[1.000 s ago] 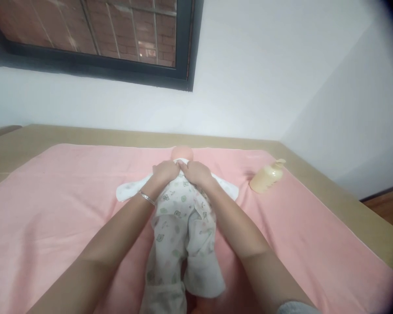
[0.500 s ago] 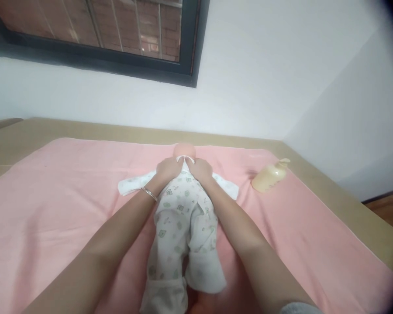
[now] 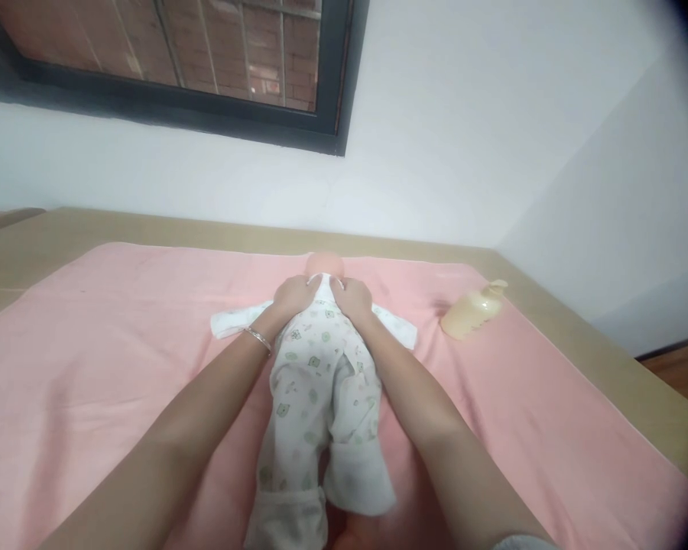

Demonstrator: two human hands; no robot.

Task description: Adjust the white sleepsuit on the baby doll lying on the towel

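A baby doll (image 3: 324, 265) lies on its back on a pink towel (image 3: 92, 359), head away from me. It wears a white printed romper (image 3: 318, 382) with green motifs. My left hand (image 3: 293, 296), with a bracelet on the wrist, and my right hand (image 3: 352, 296) are both at the romper's neckline just under the doll's head. The fingers of each hand are curled and pinch the cloth at the collar. The doll's sleeves spread out to both sides.
A cream pump bottle (image 3: 473, 311) lies on its side on the towel to the right. The towel covers a tan table (image 3: 608, 359) that stands in a white-walled corner. A dark-framed window (image 3: 206, 61) is above.
My two hands have drawn a little apart at the collar and moved slightly up toward the doll's head. The view has shifted a bit.
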